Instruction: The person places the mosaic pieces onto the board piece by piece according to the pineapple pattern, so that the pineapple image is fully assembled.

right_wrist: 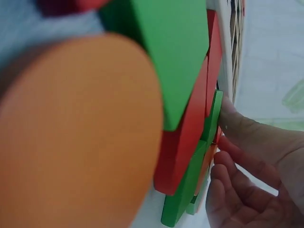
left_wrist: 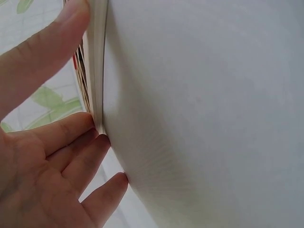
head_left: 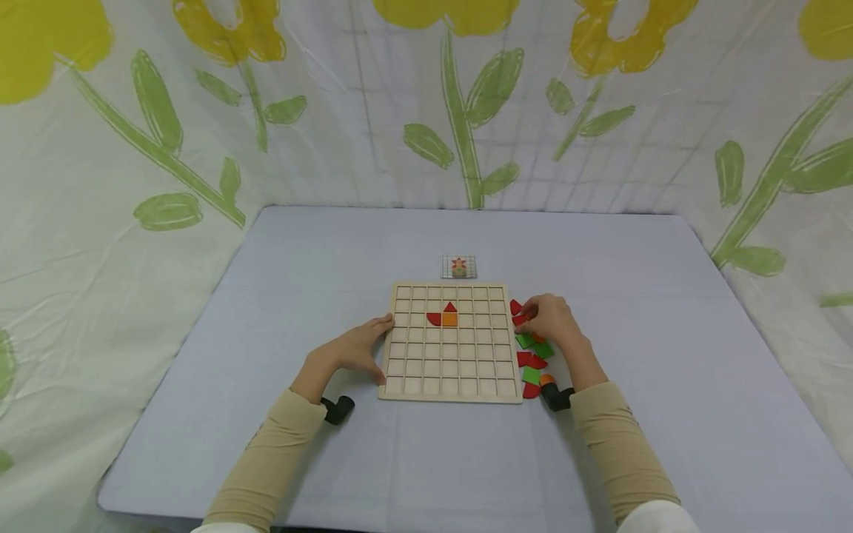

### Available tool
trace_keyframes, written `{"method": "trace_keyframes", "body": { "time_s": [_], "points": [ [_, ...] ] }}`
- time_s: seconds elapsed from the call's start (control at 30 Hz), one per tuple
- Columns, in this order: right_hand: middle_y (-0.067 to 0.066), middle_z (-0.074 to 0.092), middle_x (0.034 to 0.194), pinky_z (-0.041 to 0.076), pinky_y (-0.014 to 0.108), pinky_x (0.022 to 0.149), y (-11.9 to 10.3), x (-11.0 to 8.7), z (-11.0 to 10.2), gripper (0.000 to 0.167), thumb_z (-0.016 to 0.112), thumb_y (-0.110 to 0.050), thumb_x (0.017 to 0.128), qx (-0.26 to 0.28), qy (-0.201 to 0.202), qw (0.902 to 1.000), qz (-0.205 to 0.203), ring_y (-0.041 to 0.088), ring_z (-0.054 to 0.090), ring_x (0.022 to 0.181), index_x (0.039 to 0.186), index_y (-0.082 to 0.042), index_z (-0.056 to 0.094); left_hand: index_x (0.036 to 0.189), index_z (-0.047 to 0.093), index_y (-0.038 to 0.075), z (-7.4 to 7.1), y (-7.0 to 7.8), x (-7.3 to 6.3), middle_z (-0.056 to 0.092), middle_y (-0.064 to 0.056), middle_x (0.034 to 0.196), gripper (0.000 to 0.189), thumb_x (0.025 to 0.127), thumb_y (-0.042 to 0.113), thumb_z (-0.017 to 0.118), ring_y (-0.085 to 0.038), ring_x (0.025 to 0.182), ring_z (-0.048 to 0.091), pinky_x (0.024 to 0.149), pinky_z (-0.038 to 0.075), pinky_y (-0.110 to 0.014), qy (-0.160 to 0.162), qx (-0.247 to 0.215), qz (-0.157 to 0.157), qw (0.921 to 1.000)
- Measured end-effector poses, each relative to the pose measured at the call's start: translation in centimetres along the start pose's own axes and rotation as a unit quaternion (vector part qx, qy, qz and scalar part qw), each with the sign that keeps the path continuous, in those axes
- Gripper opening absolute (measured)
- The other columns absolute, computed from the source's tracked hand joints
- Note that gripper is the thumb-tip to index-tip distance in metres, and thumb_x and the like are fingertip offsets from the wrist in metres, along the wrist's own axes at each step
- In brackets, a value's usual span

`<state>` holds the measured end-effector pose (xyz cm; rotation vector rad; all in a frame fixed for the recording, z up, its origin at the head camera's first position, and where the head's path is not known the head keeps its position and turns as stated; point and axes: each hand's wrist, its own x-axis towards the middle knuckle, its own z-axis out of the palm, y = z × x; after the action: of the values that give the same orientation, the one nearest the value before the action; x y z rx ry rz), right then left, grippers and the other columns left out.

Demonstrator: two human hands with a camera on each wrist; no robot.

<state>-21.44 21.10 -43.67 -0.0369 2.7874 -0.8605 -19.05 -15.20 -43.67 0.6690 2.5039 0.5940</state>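
Flat on the surface (head_left: 280,296), roughly central: a square wooden grid board (head_left: 449,368), mostly bare cells. Set into the upper middle cells, an orange square (head_left: 449,319), with a red triangle (head_left: 450,306) on its far side and a red quarter-round (head_left: 435,319) against its left, each in a cell of its own, apparently for a clean line-up along the grid. At the board's left edge, the left hand (head_left: 349,352), unclenched, fingers extended against the rim toward the far end and thumb near the close corner, gripping nothing; probably spread like this to steady the board against sliding. Just beside the right edge, a loose strip of red, green and orange pieces (head_left: 531,376), seemingly laid there for easy reach. Over the far part of that strip, the right hand (head_left: 552,318), thumb and fingers bent in among the pieces; impossible to tell from either view whether grasping one or merely touching. Beyond the far edge, facing the worker, a small card (head_left: 448,265) with a figure in red, orange and green, likely placed for viewing while handling pieces. Farther back, a pale curtain (head_left: 306,170) with yellow flowers and green leaves.
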Motion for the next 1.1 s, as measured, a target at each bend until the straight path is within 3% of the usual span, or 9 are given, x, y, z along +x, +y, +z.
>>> {"method": "trace_keyframes", "body": {
  "time_s": [0.57, 1.1],
  "points": [
    [0.021, 0.065, 0.110, 0.051, 0.046, 0.087, -0.2, -0.3, -0.3, 0.036, 0.075, -0.013, 0.083, 0.003, -0.007, 1.0000, -0.003, 0.034, 0.058, 0.097, 0.112, 0.004, 0.064, 0.148, 0.028, -0.008, 0.0, 0.1, 0.0, 0.018, -0.021, 0.159, 0.103, 0.068, 0.017, 0.087, -0.038, 0.144, 0.020, 0.114, 0.025, -0.049, 0.000, -0.002, -0.004, 1.0000],
    [0.021, 0.069, 0.101, 0.054, 0.043, 0.083, -2.4, 0.2, 1.0, 0.041, 0.081, -0.011, 0.078, 0.086, 0.020, 0.9944, -0.058, 0.033, 0.065, 0.094, 0.109, 0.009, 0.065, 0.149, 0.027, -0.008, 0.0, 0.3, 0.0, 0.017, -0.020, 0.159, 0.104, 0.069, 0.018, 0.087, -0.037, 0.145, 0.019, 0.115, 0.023, -0.049, -0.001, -0.004, -0.010, 0.9999]
  ]
}}
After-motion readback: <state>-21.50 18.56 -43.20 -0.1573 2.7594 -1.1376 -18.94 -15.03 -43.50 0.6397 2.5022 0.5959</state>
